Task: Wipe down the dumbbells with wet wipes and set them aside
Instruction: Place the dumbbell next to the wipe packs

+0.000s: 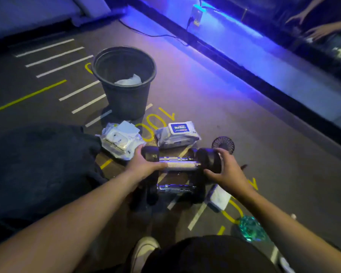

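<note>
Black-clad knee (205,253) lowest; at 12 o'clock, left hand (144,164) and right hand (226,170) clasp the black-ended, chrome-handled dumbbell (182,165), fingers curled around both ends.

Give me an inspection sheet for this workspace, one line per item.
Surface: dark floor with white and yellow markings.
Job's things: held dumbbell; two more dumbbells under it; open wipes pack; shut wipes pack; loose wipe.
Clutter: black bin with used wipes, small fan, dark cloth.
Grippers: left hand and right hand grip the dumbbell's ends.
Cables: cable to a wall socket.
Surroundings: blue-lit wall; someone else's hands far right.
</note>
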`<move>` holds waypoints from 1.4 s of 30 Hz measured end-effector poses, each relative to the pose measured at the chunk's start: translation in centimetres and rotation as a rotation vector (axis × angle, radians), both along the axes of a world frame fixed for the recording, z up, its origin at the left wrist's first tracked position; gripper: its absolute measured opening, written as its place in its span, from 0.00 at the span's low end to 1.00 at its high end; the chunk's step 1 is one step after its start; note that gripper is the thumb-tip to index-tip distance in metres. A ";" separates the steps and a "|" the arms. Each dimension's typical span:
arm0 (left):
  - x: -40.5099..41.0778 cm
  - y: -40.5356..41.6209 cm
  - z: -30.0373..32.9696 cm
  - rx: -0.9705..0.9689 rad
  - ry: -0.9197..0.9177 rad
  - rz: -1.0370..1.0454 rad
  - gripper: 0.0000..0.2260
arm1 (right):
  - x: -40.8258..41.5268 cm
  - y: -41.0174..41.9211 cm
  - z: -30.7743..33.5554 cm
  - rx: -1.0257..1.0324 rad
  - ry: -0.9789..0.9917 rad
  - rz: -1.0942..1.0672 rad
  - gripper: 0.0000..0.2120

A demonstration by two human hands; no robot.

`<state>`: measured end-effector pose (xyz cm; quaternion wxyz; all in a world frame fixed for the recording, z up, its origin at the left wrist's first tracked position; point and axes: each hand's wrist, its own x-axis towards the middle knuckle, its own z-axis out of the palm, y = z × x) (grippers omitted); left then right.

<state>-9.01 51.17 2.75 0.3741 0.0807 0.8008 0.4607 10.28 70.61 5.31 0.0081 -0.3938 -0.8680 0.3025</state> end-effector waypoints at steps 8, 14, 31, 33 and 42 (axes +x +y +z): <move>0.4 -0.4 -0.4 0.010 -0.075 0.067 0.50 | -1.6 -2.6 -2.8 -0.004 0.192 -0.191 0.46; 0.8 -0.2 -0.6 -0.006 -0.008 0.080 0.49 | -1.7 -2.8 -3.8 0.004 0.289 -0.288 0.39; 1.5 -6.1 8.5 0.133 0.160 0.117 0.31 | -1.8 -7.4 5.2 0.092 0.472 -0.193 0.33; 0.8 -7.5 11.3 0.147 0.209 0.147 0.29 | -2.9 -8.3 7.7 0.091 0.521 -0.149 0.30; -2.8 -18.3 24.5 0.266 0.444 0.274 0.28 | -10.1 -16.2 18.6 0.119 0.794 0.064 0.28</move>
